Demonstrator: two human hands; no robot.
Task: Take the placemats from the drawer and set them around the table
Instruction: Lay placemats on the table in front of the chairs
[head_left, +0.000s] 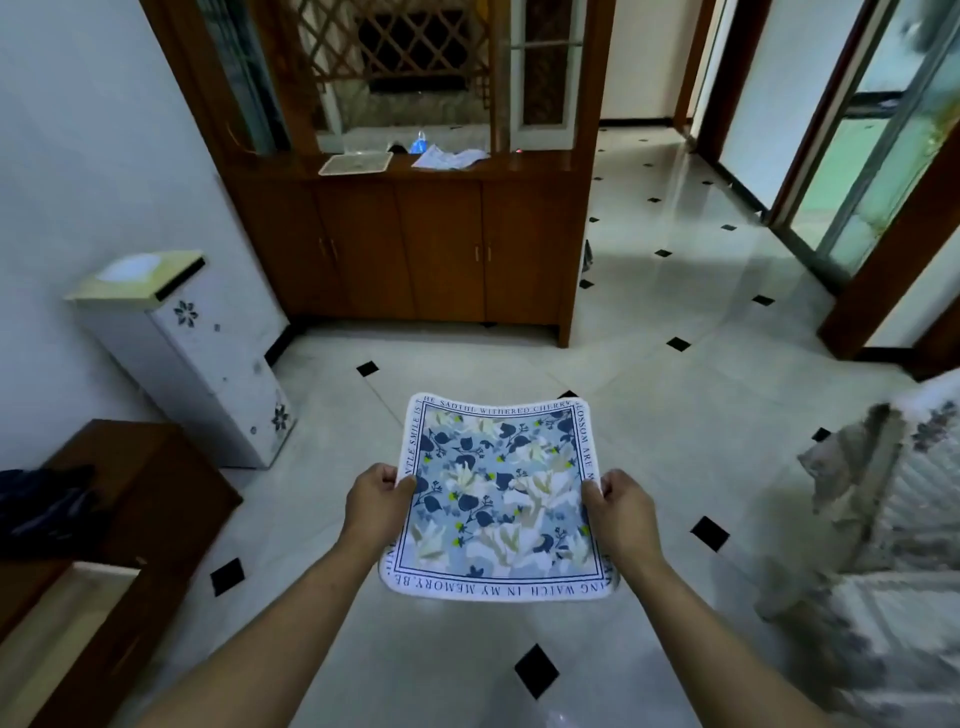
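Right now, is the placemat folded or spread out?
Spread out. The placemat shows its full flowered face and lettered border; the left hand and right hand hold opposite edges.

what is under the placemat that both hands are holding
Only pale floor tile with black diamond insets shows around the placemat, held in the air by the left hand and right hand. The floor directly below it and the fingers beneath its edges are hidden.

The left hand (376, 501) and right hand (621, 506) cover the placemat (496, 499) at its side edges, hiding parts of the border lettering. Blurred patterned fabric (883, 519) runs off the right edge, and a dark cloth (41, 499) off the left. Items on the cabinet shelf (535, 165) are too small to identify.
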